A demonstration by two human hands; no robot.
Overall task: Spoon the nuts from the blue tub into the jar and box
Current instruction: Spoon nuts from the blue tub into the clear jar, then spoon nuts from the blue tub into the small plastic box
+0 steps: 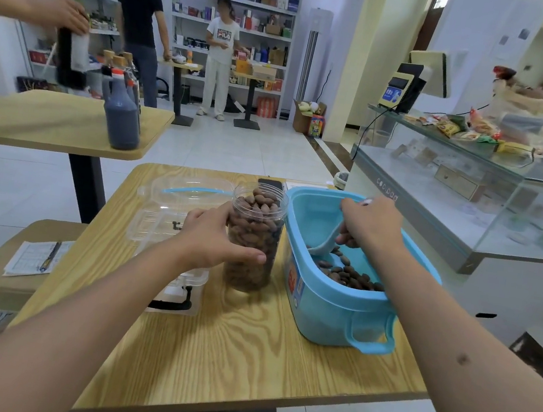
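Head view.

Table (209,353): light wood grain, holds all task items.

Tub (336,304): blue plastic, open, handle on its near end, at the table's right side. Nuts (350,276): brown, a shallow layer along the near part of the tub floor; the far part of the floor shows bare.

Spoon (325,244): pale grey, bowl down inside the tub, just beside the nuts, handle rising to the right hand.

Right hand (369,224): over the tub, fingers curled round the spoon handle, back of the hand toward the camera.

Jar (254,234): clear plastic, upright, lid off, filled with nuts almost to the neck, just left of the tub and touching or nearly touching it; which cannot be told.

Left hand (212,236): wrapped round the jar's left side, thumb across the near face, fingers behind the jar.

Box (173,262): clear plastic with black clasp, left of the jar, largely hidden by the left forearm; contents cannot be told.

Lid (192,192): clear with a blue band, lying flat at the far left of the table, behind the box.

Surroundings: second table (60,121) at far left with dark bottles (121,113); glass counter (473,184) at right; shelves (238,28) at rear, two persons standing before them.
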